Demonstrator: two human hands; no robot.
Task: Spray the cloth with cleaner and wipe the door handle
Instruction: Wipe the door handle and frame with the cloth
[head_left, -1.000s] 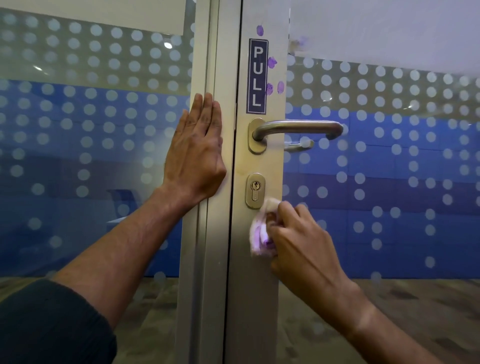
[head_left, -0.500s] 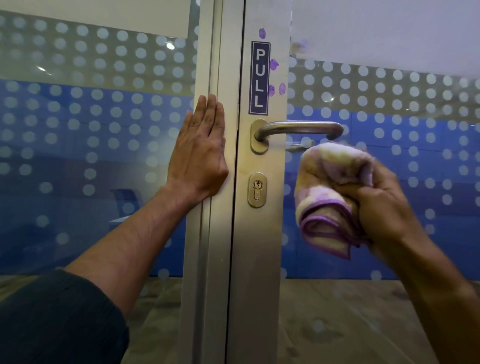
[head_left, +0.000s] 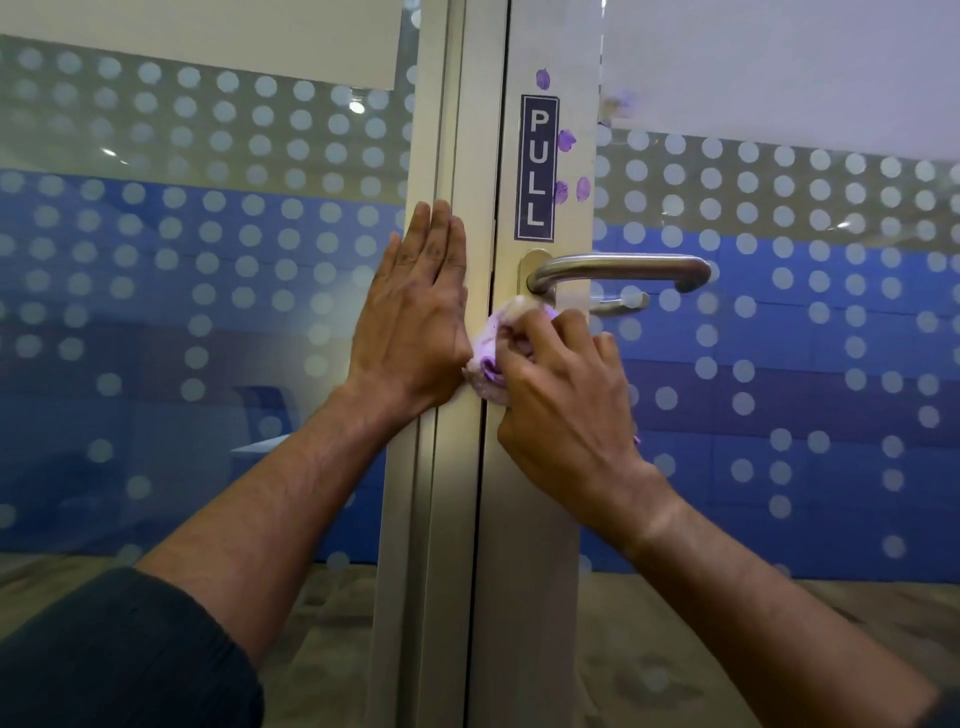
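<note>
**Hands at the door frame**

We see the left hand (head_left: 415, 317) flat on the frame post (head_left: 447, 130), left of the door handle (head_left: 623, 267). The right hand (head_left: 566, 410) presses a cloth (head_left: 491, 348) to the door just below the handle. A sign (head_left: 537, 166) sits above.

An office-type building. A pale metal-framed glass door (head_left: 524, 519) fills the centre of the frame, with a "PULL" sign (head_left: 537, 167) above a steel lever handle (head_left: 623, 267). Glass panels (head_left: 182, 260) left and right carry frosted dots and blue bands.
</note>
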